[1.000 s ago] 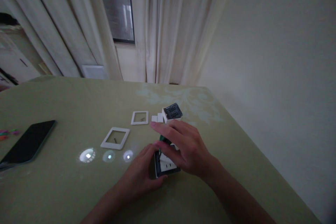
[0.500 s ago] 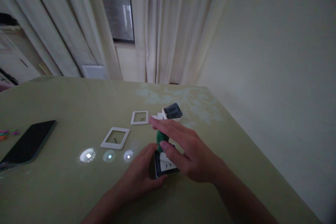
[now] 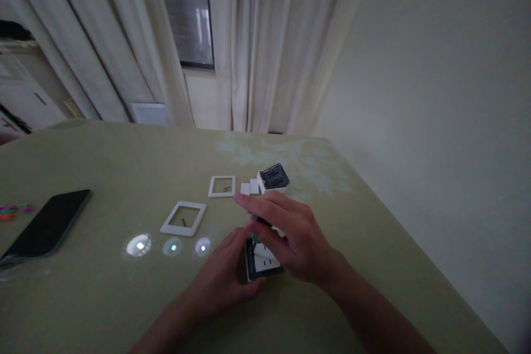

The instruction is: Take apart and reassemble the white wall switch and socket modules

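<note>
A wall socket [image 3: 264, 263] with a white slotted face and a dark frame lies on the table in front of me. My left hand [image 3: 224, 271] grips its left side, thumb at the near edge and fingers by the far left corner. Above that corner, my right hand [image 3: 296, 235] is closed around a green-handled screwdriver [image 3: 254, 237]. Most of the handle is hidden behind my right fingers, and its tip cannot be made out. The right hand also covers the socket's right part.
Two white square frames [image 3: 183, 231] [image 3: 222, 195] lie beyond my left hand, with small screws inside their openings. Farther back are a second socket body [image 3: 275, 177] and small white pieces [image 3: 254, 186]. A dark phone [image 3: 47, 227] and small colourful items [image 3: 8, 211] lie left.
My right fingers have shifted around the screwdriver, so less of its green handle shows. The right hand sits slightly more to the left. My left hand stays on the socket.
</note>
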The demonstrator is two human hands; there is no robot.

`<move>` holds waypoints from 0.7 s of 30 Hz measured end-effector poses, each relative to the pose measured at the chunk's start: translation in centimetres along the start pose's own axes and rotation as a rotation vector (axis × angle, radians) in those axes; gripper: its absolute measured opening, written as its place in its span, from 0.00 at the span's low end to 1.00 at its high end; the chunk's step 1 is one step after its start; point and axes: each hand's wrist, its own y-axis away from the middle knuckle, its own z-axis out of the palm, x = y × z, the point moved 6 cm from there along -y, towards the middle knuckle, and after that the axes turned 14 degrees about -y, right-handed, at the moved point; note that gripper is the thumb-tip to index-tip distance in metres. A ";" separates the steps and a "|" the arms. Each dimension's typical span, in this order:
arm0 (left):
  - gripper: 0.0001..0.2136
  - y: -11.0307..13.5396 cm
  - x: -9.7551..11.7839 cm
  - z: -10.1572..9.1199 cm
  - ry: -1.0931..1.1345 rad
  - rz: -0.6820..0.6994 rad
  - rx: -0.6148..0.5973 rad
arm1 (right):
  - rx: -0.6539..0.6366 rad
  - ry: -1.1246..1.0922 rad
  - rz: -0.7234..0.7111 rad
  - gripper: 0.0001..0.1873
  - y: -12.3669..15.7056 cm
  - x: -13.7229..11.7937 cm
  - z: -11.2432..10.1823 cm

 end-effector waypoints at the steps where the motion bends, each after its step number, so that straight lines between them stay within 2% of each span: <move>1: 0.32 0.0 0.0 0.1 -0.001 -0.006 -0.003 | -0.013 0.031 0.008 0.22 0.0 -0.1 0.1; 6: 0.30 -0.1 -0.1 0.0 0.023 -0.014 -0.007 | -0.196 -0.102 0.129 0.33 0.1 -0.1 0.3; 8: 0.31 -0.1 -0.2 -0.1 0.020 -0.016 -0.011 | -0.165 -0.129 0.097 0.30 0.1 0.1 -0.1; 12: 0.32 -0.1 -0.3 -0.3 0.002 -0.025 -0.005 | 0.013 -0.046 0.012 0.22 0.0 0.4 -1.0; 17: 0.31 -0.1 -0.2 -0.4 0.030 -0.022 -0.002 | -0.106 -0.091 0.098 0.27 -0.1 0.0 -0.9; 19: 0.30 -0.2 -0.2 -0.3 0.028 -0.023 -0.005 | -0.070 -0.128 0.066 0.25 -0.2 -0.2 -1.1; 21: 0.31 -0.2 -0.4 -0.2 0.022 -0.025 -0.019 | 0.033 -0.109 0.033 0.19 -0.3 -0.1 -1.3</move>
